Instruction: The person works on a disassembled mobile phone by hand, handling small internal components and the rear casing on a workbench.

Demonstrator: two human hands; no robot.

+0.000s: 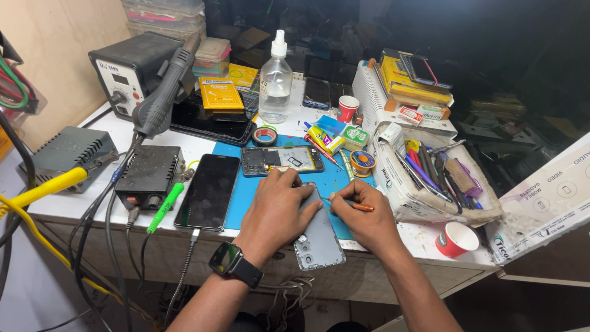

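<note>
**Both hands on a grey phone back cover at the bench edge**

I see my left hand [279, 206], a black smartwatch [232, 260] on its wrist, lying palm down with fingers loosely spread across the upper part of a grey plastic phone back cover [316, 243], pressing it flat. That cover rests at the near edge of a blue rubber work mat [258, 187], partly overhanging the white bench [430, 237]. My right hand [365, 215] is curled, thumb and fingers pinched together around a thin orange-handled tool [353, 205] whose tip meets the cover's upper edge.

To my right, a worn white cardboard box [399, 190] lies open, crammed with screwdrivers, tweezers and brushes. A small red paper cup [456, 239] stands near it; I cannot tell what it holds. Behind the mat, a clear plastic spray bottle [275, 83] holds clear liquid.
</note>
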